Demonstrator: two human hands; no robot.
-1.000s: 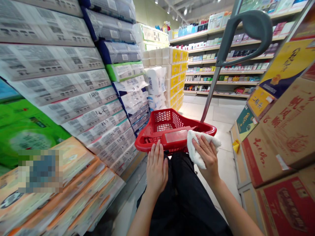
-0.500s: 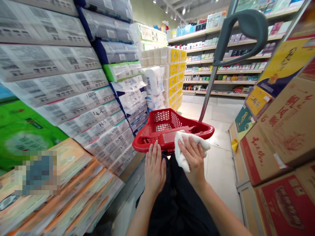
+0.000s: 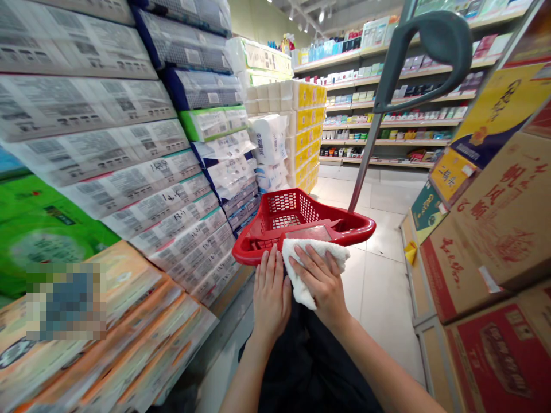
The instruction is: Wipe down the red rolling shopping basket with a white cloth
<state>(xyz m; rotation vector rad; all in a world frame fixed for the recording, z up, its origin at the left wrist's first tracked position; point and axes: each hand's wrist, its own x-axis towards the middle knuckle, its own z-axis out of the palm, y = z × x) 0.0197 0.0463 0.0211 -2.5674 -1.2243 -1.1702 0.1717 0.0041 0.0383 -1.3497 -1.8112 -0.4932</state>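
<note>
A red plastic shopping basket (image 3: pixel 253 235) with perforated walls stands in front of me, its near rim facing my knees. A grey pull handle (image 3: pixel 390 66) on a metal pole rises from its right side. My left hand (image 3: pixel 271 292) lies flat against the rim's left part, fingers stretched out and side by side. Under my right hand (image 3: pixel 321 281) is a folded white cloth (image 3: pixel 299 292), pressed against the front of the rim just below a clear label panel (image 3: pixel 307 233). The fingers lie over the cloth, and the thumb is hidden.
Stacked tissue packs (image 3: pixel 167 189) rise close on the left, with orange packs (image 3: pixel 142 338) lower down. Cardboard cartons (image 3: pixel 495 223) line the right side. Pale floor tiles (image 3: pixel 383 287) run between them towards stocked shelves (image 3: pixel 387 143) at the back.
My right hand and the cloth have slid left along the basket's rim and slightly down, closer to my left hand. My left hand has stayed on the rim.
</note>
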